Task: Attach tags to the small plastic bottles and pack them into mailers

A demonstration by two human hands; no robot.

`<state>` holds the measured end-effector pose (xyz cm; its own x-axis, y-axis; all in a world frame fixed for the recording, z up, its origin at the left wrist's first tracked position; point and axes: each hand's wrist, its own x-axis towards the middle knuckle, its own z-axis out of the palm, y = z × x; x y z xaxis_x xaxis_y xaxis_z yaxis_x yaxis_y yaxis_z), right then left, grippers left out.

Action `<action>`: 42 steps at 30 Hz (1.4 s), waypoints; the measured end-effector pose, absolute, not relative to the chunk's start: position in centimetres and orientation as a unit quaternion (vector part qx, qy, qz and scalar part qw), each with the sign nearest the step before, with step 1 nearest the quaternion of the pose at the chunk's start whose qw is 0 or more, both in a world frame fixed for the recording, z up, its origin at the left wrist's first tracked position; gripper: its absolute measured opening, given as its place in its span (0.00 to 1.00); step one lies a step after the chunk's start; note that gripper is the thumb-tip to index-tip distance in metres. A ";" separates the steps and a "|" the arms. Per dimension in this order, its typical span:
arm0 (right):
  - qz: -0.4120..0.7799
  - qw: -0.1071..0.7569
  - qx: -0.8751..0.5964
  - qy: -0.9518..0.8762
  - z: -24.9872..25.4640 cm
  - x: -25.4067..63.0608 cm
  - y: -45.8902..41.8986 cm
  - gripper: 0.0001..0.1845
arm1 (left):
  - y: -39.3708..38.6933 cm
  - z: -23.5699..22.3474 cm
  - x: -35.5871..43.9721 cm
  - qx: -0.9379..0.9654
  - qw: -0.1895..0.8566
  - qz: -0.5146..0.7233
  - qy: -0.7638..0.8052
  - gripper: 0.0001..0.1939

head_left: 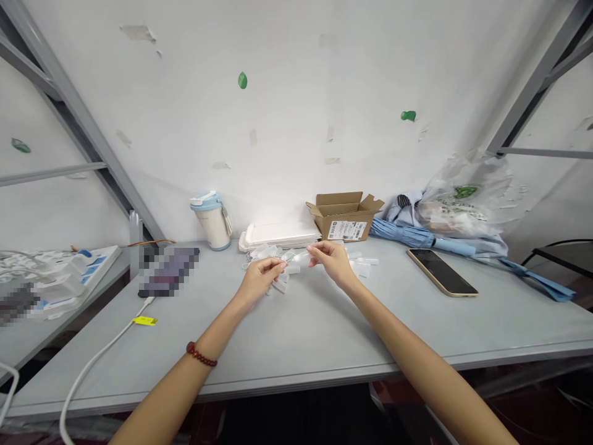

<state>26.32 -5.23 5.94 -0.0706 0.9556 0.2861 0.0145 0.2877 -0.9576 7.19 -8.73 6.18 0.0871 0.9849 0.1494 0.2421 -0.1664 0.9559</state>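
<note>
My left hand [260, 279] is pinched closed just above the grey table, thumb against fingertips. What it grips, if anything, is too small to make out. Opposite it, my right hand [332, 262] is also closed in a pinch, its fingertips at a translucent plastic piece [300, 256]; whether it holds that piece cannot be told. Small clear plastic pieces [279, 287] lie scattered under and around both hands, and more of these clear pieces [364, 266] lie to the right of my right hand.
Behind the hands stand a stack of white trays [280, 233] and an open cardboard box [345, 217]. A tumbler [214, 224] and a dark phone [169, 272] with a white cable are left. Right are another phone [442, 272], a folded blue umbrella [403, 235] and a plastic bag [467, 198].
</note>
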 end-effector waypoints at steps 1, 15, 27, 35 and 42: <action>0.431 0.544 -0.411 -0.591 5.9 26.3 -5.2 0.21 | -8.7 6.1 7.2 0.614 0.409 0.455 0.499 0.17; 0.408 0.532 -0.421 -0.610 5.5 25.8 -5.5 0.21 | -8.5 5.7 7.2 0.635 0.382 0.462 0.488 0.13; 0.380 0.465 -0.420 -0.680 5.7 26.1 -5.8 0.14 | -8.7 5.8 7.1 0.653 0.397 0.411 0.497 0.11; 0.380 0.450 -0.426 -0.687 5.6 25.9 -5.9 0.13 | -8.8 5.5 7.2 0.643 0.411 0.410 0.500 0.11; 0.413 0.461 -0.422 -0.662 5.6 26.0 -5.4 0.15 | -8.0 5.6 6.5 0.606 0.483 0.415 0.478 0.14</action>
<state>25.97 -5.41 5.58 -0.2186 0.9397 0.2631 0.1774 0.3034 -0.9362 6.45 -8.00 5.56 0.2001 0.9789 0.0408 0.1779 -0.0773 0.9810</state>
